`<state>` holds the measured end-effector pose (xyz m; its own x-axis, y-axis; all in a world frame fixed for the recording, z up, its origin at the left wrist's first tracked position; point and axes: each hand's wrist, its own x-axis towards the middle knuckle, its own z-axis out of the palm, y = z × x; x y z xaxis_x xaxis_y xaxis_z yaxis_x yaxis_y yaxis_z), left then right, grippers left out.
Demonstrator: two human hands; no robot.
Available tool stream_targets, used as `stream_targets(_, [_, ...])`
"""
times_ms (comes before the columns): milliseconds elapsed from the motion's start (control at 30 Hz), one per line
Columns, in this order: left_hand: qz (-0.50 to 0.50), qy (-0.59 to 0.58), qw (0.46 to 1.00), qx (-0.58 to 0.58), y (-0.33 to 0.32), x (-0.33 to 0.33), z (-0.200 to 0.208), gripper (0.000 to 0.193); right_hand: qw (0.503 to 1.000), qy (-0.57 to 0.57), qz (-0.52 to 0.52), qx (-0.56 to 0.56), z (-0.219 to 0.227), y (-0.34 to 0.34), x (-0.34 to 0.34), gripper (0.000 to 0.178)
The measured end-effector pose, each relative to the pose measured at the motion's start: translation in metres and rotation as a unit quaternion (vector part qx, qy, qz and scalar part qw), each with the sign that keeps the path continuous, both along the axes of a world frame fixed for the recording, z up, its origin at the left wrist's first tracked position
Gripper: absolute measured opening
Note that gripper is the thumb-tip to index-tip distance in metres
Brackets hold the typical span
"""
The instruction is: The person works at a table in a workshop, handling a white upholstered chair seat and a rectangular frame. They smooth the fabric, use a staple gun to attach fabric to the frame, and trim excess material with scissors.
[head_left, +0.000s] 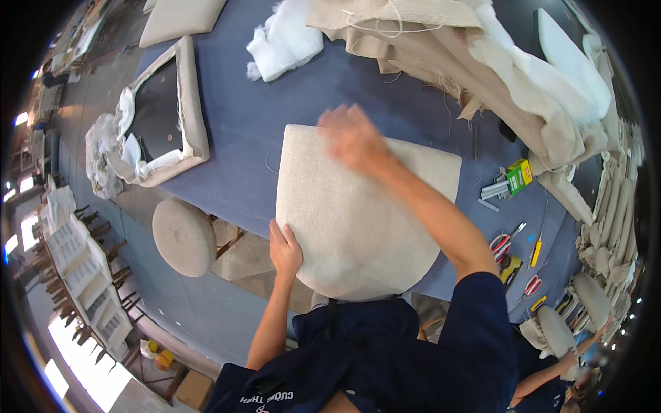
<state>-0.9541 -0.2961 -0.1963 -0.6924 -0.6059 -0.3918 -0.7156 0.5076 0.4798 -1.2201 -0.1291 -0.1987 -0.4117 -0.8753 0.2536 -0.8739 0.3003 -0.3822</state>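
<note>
A beige fabric-covered seat cushion (365, 220) lies in front of me, its rounded end toward my body and overhanging the table's near edge. My left hand (286, 249) grips its left edge, the thumb along the top fabric and the fingers at the side. Over the far part of the cushion, my right hand (354, 141) is smeared by motion. Its fingers cannot be made out, nor whether it touches the fabric or holds anything.
On the blue-grey table (234, 124) lie white wadding (286, 45), beige cloth (441, 51) and a padded frame (196, 103). At right are a green-yellow box (518, 176), scissors (501, 244) and a yellow-handled screwdriver (536, 253). A round stool (182, 237) stands at left; a co-worker's arm (551, 375) shows lower right.
</note>
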Motion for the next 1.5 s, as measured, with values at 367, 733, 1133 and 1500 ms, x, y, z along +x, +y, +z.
stream_targets(367, [-0.017,0.024,1.0,0.01,0.003,-0.002,-0.002,0.055,0.995,-0.084,0.052,-0.02,-0.019,0.064,0.026,0.063])
stream_targets(733, [-0.013,0.051,0.998,0.029,0.004,0.0,-0.001,0.055,0.991,-0.094,-0.053,-0.082,0.053,0.106,0.092,0.063])
stream_targets(1133, [-0.07,0.014,0.989,-0.13,0.002,0.005,0.002,0.053,0.847,-0.102,-0.506,-0.126,0.024,0.261,0.075,0.047])
stream_targets(1500, [-0.619,0.153,0.759,-0.134,0.203,-0.091,0.008,0.073,0.751,-0.175,-0.63,-0.097,-0.011,0.191,0.223,0.065])
